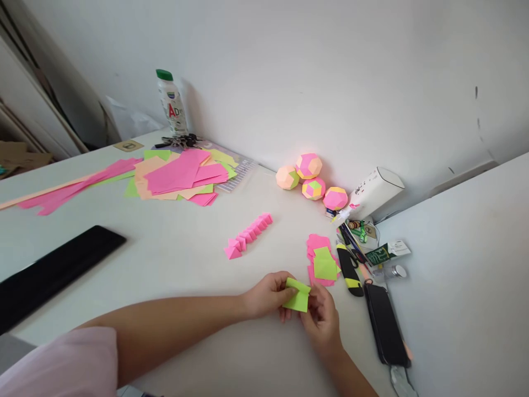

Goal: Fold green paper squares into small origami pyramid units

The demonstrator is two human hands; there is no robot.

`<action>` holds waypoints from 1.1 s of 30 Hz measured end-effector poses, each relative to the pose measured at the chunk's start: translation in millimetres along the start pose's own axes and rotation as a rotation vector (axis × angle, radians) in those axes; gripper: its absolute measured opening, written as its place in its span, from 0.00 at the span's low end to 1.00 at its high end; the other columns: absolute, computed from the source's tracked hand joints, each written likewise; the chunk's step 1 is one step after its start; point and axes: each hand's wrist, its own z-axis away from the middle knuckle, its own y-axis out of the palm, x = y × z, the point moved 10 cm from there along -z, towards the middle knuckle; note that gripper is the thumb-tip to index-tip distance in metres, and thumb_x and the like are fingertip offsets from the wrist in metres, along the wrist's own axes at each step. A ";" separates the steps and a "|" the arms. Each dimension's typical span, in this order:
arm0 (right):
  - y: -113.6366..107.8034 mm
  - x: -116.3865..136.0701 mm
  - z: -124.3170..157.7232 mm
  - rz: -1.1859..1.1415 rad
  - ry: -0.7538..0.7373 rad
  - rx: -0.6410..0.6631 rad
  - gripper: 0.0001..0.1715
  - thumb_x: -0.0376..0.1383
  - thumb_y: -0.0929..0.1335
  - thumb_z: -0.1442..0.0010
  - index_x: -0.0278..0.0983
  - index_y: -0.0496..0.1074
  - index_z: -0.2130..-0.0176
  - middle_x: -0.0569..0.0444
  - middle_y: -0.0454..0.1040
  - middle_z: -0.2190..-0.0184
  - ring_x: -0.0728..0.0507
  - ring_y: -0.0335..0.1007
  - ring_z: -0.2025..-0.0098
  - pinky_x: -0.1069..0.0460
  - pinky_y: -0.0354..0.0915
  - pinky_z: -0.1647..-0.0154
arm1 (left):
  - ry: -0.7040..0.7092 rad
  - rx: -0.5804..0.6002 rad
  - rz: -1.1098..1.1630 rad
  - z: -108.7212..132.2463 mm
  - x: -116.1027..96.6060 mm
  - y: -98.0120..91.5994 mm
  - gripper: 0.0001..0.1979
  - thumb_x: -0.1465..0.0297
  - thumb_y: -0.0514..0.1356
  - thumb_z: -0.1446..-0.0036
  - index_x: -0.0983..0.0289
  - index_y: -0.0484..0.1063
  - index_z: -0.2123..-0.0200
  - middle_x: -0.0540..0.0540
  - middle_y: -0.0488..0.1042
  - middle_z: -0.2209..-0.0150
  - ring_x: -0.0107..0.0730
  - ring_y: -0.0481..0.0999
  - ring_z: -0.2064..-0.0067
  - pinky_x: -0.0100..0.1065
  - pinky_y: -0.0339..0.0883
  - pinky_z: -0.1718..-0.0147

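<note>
The left hand (266, 296) and right hand (322, 317) pinch a green paper (298, 296) by opposite edges; it looks light, thin, easily creased.

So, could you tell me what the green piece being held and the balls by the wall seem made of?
The green piece looks like thin matte paper: a sharp crease and folded flap show. The four balls seem folded paper too, with flat matte facets.

Matt green paper (298, 295), smooth table (173, 259)
</note>
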 end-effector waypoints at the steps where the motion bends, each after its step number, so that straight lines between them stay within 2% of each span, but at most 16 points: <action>1: -1.6 2.8 0.7 -0.001 -0.031 -0.014 0.25 0.29 0.65 0.44 0.40 0.58 0.47 0.48 0.73 0.62 0.46 0.73 0.72 0.54 0.70 0.75 | -0.004 0.005 -0.001 -0.3 1.2 -0.1 0.19 0.54 0.58 0.49 0.65 0.63 0.66 0.49 0.71 0.78 0.29 0.71 0.79 0.32 0.66 0.81; 4: -3.7 19.0 -0.4 0.028 -0.154 -0.005 0.19 0.27 0.65 0.44 0.42 0.64 0.53 0.45 0.67 0.54 0.46 0.73 0.68 0.53 0.71 0.73 | -0.008 0.024 -0.003 -0.7 2.9 0.3 0.21 0.52 0.58 0.49 0.65 0.64 0.66 0.50 0.71 0.78 0.29 0.72 0.79 0.32 0.66 0.80; 6: 2.2 28.8 -3.2 0.089 -0.203 0.070 0.13 0.27 0.66 0.45 0.41 0.70 0.60 0.46 0.66 0.55 0.44 0.73 0.66 0.52 0.71 0.71 | -0.005 0.025 -0.006 -1.1 2.8 -0.1 0.21 0.51 0.57 0.48 0.65 0.63 0.67 0.50 0.71 0.78 0.29 0.72 0.78 0.32 0.66 0.79; 9: 6.6 36.7 -8.6 0.021 -0.217 0.135 0.12 0.27 0.66 0.43 0.42 0.73 0.62 0.47 0.67 0.56 0.45 0.73 0.68 0.51 0.72 0.70 | -0.008 0.015 -0.020 -1.7 2.8 -1.5 0.22 0.50 0.55 0.47 0.65 0.62 0.68 0.49 0.70 0.79 0.28 0.71 0.78 0.31 0.66 0.79; 13: 4.6 31.8 -14.4 -0.045 -0.157 0.130 0.09 0.30 0.67 0.42 0.42 0.76 0.63 0.47 0.69 0.58 0.44 0.73 0.68 0.50 0.72 0.70 | -0.035 0.011 -0.061 -1.0 3.5 -2.4 0.23 0.49 0.51 0.45 0.64 0.62 0.68 0.50 0.70 0.78 0.28 0.71 0.78 0.31 0.66 0.78; 19: -0.8 13.5 -17.1 -0.004 -0.030 0.095 0.07 0.30 0.68 0.45 0.40 0.77 0.67 0.51 0.72 0.71 0.44 0.71 0.71 0.52 0.69 0.75 | -0.023 0.099 -0.186 4.3 -1.5 6.2 0.22 0.50 0.46 0.41 0.64 0.64 0.63 0.51 0.69 0.74 0.29 0.71 0.74 0.31 0.66 0.74; 24: -3.5 3.1 -16.4 -0.019 0.057 0.064 0.06 0.31 0.68 0.45 0.38 0.77 0.70 0.51 0.73 0.72 0.45 0.70 0.73 0.53 0.68 0.75 | -0.046 0.127 -0.197 6.0 -3.0 10.0 0.17 0.55 0.52 0.42 0.64 0.64 0.61 0.51 0.69 0.72 0.29 0.71 0.72 0.30 0.66 0.74; 27: -5.0 -0.9 -15.0 -0.068 0.096 0.044 0.05 0.31 0.68 0.44 0.38 0.75 0.70 0.52 0.73 0.72 0.46 0.70 0.74 0.53 0.68 0.76 | -0.067 0.132 -0.198 5.1 -1.0 10.7 0.14 0.59 0.56 0.45 0.64 0.64 0.63 0.50 0.69 0.72 0.28 0.72 0.73 0.29 0.66 0.76; 33: -7.7 -1.1 -12.5 -0.134 0.101 -0.001 0.04 0.32 0.68 0.44 0.38 0.74 0.71 0.54 0.71 0.74 0.49 0.67 0.79 0.54 0.66 0.81 | -0.115 0.090 -0.172 2.6 7.1 5.9 0.11 0.62 0.58 0.48 0.64 0.64 0.68 0.49 0.71 0.73 0.28 0.72 0.76 0.29 0.66 0.80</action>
